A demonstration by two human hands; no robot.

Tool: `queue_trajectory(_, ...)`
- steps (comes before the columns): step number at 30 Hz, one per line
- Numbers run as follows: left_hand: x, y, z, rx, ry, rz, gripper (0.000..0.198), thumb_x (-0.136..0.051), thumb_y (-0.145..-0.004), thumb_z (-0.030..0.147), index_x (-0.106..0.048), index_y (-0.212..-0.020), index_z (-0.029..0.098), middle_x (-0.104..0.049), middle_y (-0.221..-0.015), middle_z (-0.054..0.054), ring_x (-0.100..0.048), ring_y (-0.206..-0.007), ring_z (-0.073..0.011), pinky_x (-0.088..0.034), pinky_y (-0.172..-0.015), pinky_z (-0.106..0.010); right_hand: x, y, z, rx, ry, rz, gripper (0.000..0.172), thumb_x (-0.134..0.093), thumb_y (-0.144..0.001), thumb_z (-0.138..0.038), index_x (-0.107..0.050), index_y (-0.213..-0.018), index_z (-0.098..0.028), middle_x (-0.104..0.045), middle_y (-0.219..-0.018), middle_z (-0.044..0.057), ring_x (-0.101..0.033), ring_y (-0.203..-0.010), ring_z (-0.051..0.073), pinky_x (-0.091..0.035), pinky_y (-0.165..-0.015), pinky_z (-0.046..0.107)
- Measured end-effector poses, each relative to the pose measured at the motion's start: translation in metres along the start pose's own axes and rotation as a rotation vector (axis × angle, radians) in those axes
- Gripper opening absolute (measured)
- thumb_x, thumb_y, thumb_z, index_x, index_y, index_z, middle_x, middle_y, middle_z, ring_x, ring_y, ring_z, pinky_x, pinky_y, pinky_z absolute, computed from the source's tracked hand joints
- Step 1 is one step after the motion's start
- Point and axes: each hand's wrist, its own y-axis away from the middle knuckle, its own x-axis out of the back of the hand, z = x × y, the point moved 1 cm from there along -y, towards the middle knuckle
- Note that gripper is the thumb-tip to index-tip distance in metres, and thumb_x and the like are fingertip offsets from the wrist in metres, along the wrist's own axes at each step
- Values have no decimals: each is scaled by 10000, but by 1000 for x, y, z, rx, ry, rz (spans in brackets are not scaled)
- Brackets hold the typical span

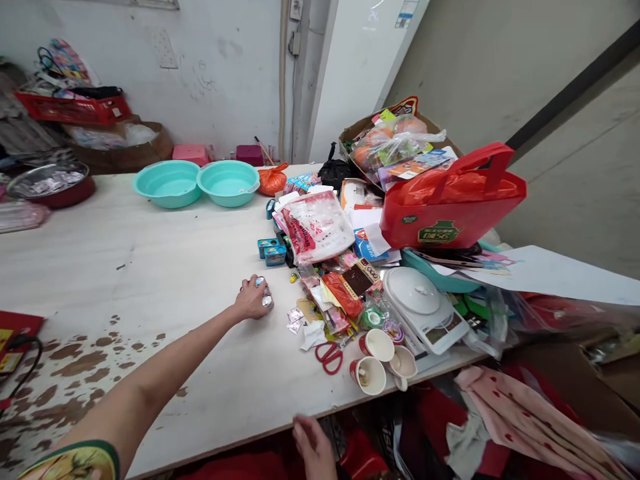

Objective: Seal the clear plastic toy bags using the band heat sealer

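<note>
My left hand (253, 300) reaches out over the white tabletop, its fingers curled round small shiny silver packets (267, 302); their exact kind is partly hidden by the hand. Small blue boxes (273, 252) stand just beyond it. To its right lie a few flat pink-and-silver sachets (295, 320) and a scrap of white paper (313, 335). My right hand (314, 443) hangs low at the table's front edge, its fingers loosely bent and apart, with nothing visible in it. Red-handled scissors (329, 358) rest on the table above the right hand.
Paper cups (367, 375) stand near the front edge beside a white kitchen scale (413, 290). A red bag (450, 207) and piled packaging crowd the right. Two turquoise basins (167, 183) sit at the back; a metal bowl of sachets (50, 183) is far left.
</note>
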Motion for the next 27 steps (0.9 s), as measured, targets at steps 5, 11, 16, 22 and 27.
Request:
queue_trajectory(5,15,109,-15,-182,165,120,448,-606,-760,387,-534,-1174,233,-509,-1224,-106,-387,-1206,-314,-349,-1024,-487,-56,-30,-59,-114,-380,-200,656,-718,-631,-699,-678,-1068,-212,-645,-1245,109,-634,-1055,254,-501,-866,359)
queue_trajectory(11,-21,265,-14,-101,295,120,676,-618,-678,192,-467,-1328,300,-327,-1472,-96,-367,-1272,-335,-440,-987,-464,-143,-6,-68,-562,-798,-697,646,-554,-728,-767,-672,-965,-177,-721,-937,93,-675,-879,266,-518,-740,402)
queue_trajectory(16,-46,342,-48,82,340,162,630,-594,-711,181,-498,-1315,335,-239,-1552,-57,-340,-1329,-347,-399,-1051,-514,-200,38,-36,-862,-789,-812,569,-512,-791,-714,-652,-799,-162,-690,-686,53,-685,-733,249,-522,-732,405)
queue_trajectory(22,-18,428,-108,285,514,-9,875,-732,-599,382,-410,-1405,273,-123,-1589,-141,-182,-1405,-441,-322,-1092,-571,-270,111,-6,-831,-527,-940,487,-674,-731,-616,-707,-922,-170,-739,-827,59,-702,-816,241,-528,-812,398)
queue_trajectory(27,-20,536,-192,378,610,57,982,-770,-513,424,-387,-1402,260,-184,-1535,-153,-222,-1351,-465,-362,-1037,-606,-356,188,39,-787,-325,-1121,447,-649,-779,-576,-709,-1019,-203,-739,-1010,82,-671,-1018,271,-514,-893,440)
